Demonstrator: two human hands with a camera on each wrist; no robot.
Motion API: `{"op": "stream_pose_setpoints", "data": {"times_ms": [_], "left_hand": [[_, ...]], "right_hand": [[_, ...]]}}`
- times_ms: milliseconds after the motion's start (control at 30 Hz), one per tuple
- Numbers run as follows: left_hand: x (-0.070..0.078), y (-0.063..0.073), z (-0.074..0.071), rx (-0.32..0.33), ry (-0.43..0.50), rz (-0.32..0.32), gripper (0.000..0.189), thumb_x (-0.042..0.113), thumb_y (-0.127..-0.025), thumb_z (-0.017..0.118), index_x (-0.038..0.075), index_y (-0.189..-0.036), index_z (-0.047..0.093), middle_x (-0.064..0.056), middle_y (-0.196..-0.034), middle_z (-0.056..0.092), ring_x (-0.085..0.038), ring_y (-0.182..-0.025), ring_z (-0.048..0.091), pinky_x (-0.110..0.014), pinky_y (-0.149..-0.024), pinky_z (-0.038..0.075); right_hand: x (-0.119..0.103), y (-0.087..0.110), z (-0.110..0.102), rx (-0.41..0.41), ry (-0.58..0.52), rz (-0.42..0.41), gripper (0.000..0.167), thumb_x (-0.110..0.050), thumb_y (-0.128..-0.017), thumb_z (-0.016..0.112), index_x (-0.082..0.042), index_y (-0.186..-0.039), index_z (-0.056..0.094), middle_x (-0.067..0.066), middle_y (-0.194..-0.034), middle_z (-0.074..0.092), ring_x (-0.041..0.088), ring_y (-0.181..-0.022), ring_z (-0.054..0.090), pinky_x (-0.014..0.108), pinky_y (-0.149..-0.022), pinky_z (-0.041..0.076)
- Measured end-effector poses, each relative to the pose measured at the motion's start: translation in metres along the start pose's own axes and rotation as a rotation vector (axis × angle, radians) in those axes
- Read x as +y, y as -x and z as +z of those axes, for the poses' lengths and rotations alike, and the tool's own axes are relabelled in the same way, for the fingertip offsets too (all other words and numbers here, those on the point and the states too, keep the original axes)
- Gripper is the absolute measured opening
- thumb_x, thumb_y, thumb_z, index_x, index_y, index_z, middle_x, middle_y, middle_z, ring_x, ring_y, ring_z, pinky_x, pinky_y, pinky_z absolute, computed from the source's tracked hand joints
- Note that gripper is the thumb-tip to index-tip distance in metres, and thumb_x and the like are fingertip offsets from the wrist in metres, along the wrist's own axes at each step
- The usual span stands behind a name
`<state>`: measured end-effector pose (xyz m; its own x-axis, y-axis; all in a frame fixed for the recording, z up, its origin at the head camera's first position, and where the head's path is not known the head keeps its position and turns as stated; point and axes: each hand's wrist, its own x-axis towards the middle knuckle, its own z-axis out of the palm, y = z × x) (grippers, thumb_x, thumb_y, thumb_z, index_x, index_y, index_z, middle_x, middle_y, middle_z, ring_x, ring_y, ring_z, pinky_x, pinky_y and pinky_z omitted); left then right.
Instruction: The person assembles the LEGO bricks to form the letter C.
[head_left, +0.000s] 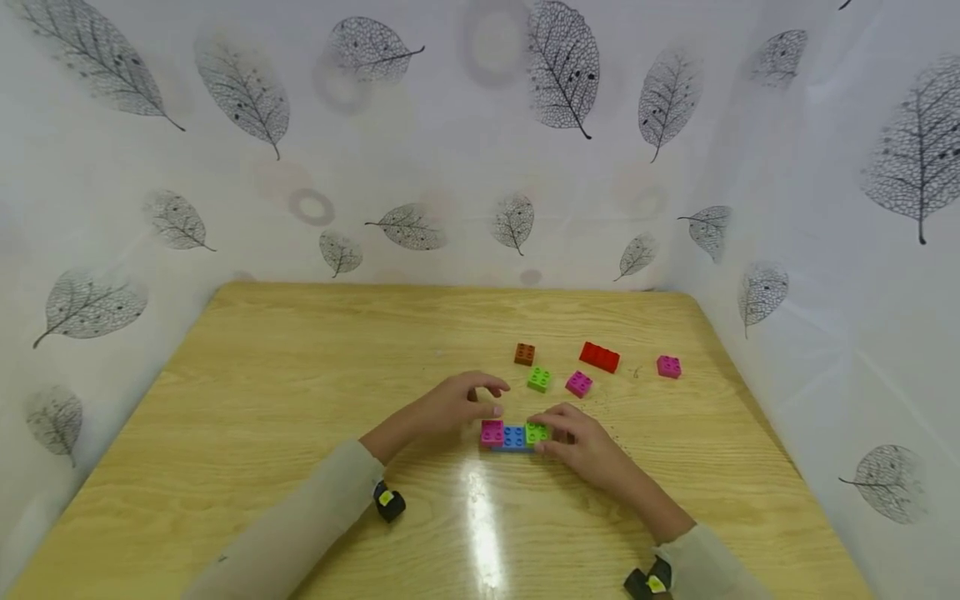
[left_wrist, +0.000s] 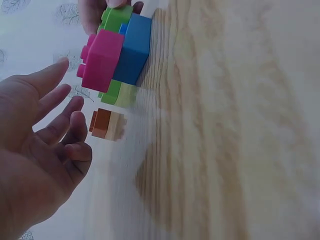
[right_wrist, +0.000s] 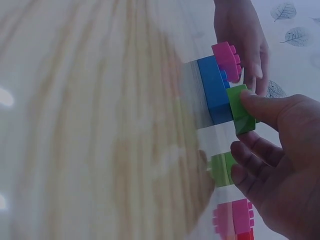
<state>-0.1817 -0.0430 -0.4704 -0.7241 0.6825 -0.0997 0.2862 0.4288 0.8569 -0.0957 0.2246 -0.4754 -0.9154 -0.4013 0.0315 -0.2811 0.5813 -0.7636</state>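
The green block [head_left: 536, 432] should be light, stiff and smooth, best taken by opposite side walls. It sits between the pinching fingers of the right hand [head_left: 587, 447], over the blue block [head_left: 513, 438]. The left hand [head_left: 452, 404] has loosely spread fingers, near but apart from the pink block [head_left: 492, 432].

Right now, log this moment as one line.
left hand: apart from pink brick | right hand: pinches green brick at right end of blue brick | pink brick: on blue brick's left end
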Motion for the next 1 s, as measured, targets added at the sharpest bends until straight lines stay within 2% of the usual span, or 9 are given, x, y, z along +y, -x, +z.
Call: {"op": "stream_pose_setpoints", "data": {"times_ms": [167, 300, 400, 600, 833, 1000], "left_hand": [[-0.004, -0.021, 0.001, 0.020, -0.009, -0.001, 0.044, 0.034, -0.101, 0.063, 0.019, -0.142, 0.057, -0.002, -0.133, 0.061, -0.017, -0.097, 0.059, -0.036, -0.079, 0.051], [-0.007, -0.035, 0.003, 0.036, -0.016, -0.015, 0.044, 0.035, -0.100, 0.063, 0.020, -0.141, 0.058, 0.000, -0.134, 0.060, -0.017, -0.102, 0.059, -0.036, -0.081, 0.052], [-0.009, -0.045, 0.004, 0.046, -0.035, -0.019, 0.043, 0.036, -0.100, 0.064, 0.023, -0.141, 0.058, 0.003, -0.136, 0.059, -0.019, -0.111, 0.058, -0.039, -0.088, 0.052], [-0.014, -0.066, 0.010, 0.073, -0.086, 0.017, 0.045, 0.040, -0.098, 0.066, 0.027, -0.140, 0.058, 0.008, -0.138, 0.057, -0.016, -0.121, 0.055, -0.043, -0.102, 0.048], [-0.011, -0.080, 0.015, 0.083, -0.145, 0.012, 0.044, 0.039, -0.097, 0.068, 0.026, -0.139, 0.060, 0.007, -0.139, 0.057, -0.017, -0.131, 0.052, -0.044, -0.111, 0.042], [-0.009, -0.086, 0.016, 0.074, -0.178, 0.001, 0.045, 0.037, -0.096, 0.068, 0.027, -0.140, 0.059, 0.005, -0.146, 0.055, -0.020, -0.143, 0.043, -0.046, -0.118, 0.033]], "right_hand": [[0.003, -0.001, 0.000, -0.005, -0.009, -0.015, 0.040, -0.030, -0.096, 0.070, -0.016, -0.133, 0.066, -0.004, -0.115, 0.060, 0.009, -0.085, 0.052, 0.025, -0.071, 0.048], [0.003, -0.001, 0.000, -0.013, -0.014, -0.011, 0.040, -0.031, -0.096, 0.069, -0.017, -0.134, 0.066, -0.004, -0.114, 0.060, 0.009, -0.085, 0.051, 0.025, -0.071, 0.047], [0.002, -0.001, 0.000, -0.017, -0.016, -0.005, 0.041, -0.032, -0.096, 0.069, -0.017, -0.134, 0.065, -0.004, -0.115, 0.060, 0.009, -0.086, 0.051, 0.024, -0.072, 0.047], [0.004, 0.000, 0.000, -0.012, -0.019, 0.004, 0.039, -0.032, -0.096, 0.069, -0.019, -0.133, 0.066, -0.004, -0.115, 0.060, 0.010, -0.087, 0.051, 0.024, -0.072, 0.047], [0.006, 0.000, 0.002, -0.008, -0.017, 0.001, 0.040, -0.033, -0.096, 0.069, -0.020, -0.133, 0.066, -0.004, -0.116, 0.060, 0.010, -0.087, 0.052, 0.024, -0.073, 0.047], [0.004, -0.001, 0.002, -0.001, -0.017, 0.003, 0.040, -0.031, -0.095, 0.071, -0.019, -0.132, 0.066, -0.005, -0.115, 0.060, 0.009, -0.087, 0.052, 0.024, -0.072, 0.047]]}}
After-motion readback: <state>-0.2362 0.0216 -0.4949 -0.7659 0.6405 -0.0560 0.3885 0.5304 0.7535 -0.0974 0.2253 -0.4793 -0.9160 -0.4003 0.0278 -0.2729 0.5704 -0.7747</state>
